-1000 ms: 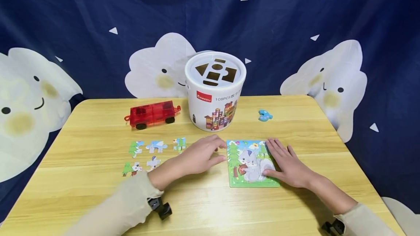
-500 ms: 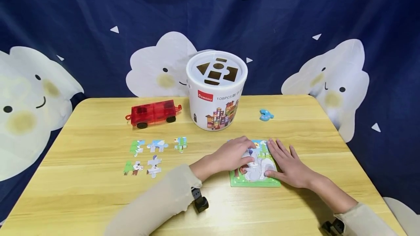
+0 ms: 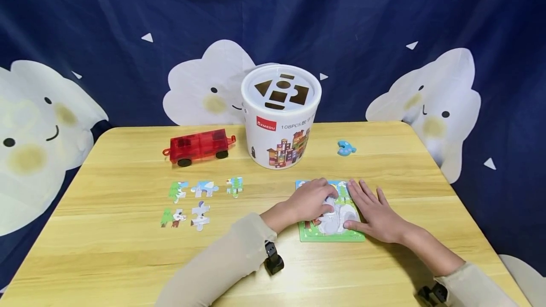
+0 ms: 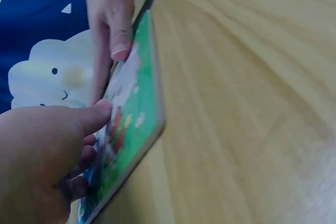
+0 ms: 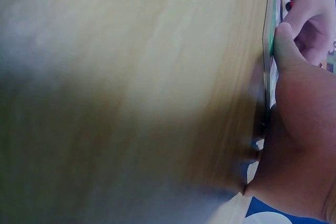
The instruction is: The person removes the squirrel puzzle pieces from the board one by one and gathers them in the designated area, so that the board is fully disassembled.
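A square jigsaw puzzle (image 3: pixel 330 237) with a grey squirrel and a green border lies right of the table's middle. Over its upper left part is my left hand (image 3: pixel 308 201), thumb and bent fingertips touching the picture around the squirrel's head, which they hide. In the left wrist view the thumb (image 4: pixel 94 116) is stretched out on the puzzle's face with a gap to the fingers; no loose piece shows between them. My right hand (image 3: pixel 377 217) rests with straight, spread fingers along the puzzle's right edge, its thumb on the squirrel's tail. Loose jigsaw pieces (image 3: pixel 204 188), several, lie flat at the left.
A white bucket (image 3: pixel 277 141) with shaped holes in its lid stands at the back of the wooden table (image 3: pixel 106 250). Left of it is a red toy wagon (image 3: pixel 198 147). A small blue fish-like toy (image 3: pixel 346 148) lies behind the puzzle. A dark blue curtain hangs behind.
My left hand has moved right, from beside the puzzle's left edge to over its picture. The right hand has stayed at the right edge. The loose pieces lie where they were.
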{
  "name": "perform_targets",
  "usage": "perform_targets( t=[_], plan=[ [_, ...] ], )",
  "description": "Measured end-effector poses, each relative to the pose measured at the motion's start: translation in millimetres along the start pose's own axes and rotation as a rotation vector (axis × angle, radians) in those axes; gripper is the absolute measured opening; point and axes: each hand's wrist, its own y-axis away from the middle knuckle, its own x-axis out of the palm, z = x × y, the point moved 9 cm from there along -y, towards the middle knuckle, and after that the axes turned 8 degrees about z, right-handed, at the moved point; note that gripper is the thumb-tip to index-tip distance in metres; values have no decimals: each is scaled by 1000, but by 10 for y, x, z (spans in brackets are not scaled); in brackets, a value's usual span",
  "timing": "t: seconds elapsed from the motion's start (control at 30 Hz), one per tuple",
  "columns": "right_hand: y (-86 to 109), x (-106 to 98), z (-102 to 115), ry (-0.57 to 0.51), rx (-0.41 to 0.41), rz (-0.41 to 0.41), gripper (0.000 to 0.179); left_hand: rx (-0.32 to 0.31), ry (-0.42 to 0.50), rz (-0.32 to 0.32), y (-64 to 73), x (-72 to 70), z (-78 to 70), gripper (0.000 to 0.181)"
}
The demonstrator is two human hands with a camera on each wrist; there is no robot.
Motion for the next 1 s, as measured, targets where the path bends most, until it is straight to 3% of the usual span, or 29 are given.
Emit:
perform_targets(
  t=[0.53, 1.0],
  plan=[
    [4, -4, 12, -13, 0, 8, 97, 4, 27, -28, -10, 32, 20, 30],
    [0, 4, 7, -7, 2, 5, 97, -32, -46, -41, 4, 82, -9, 34]
  ],
)
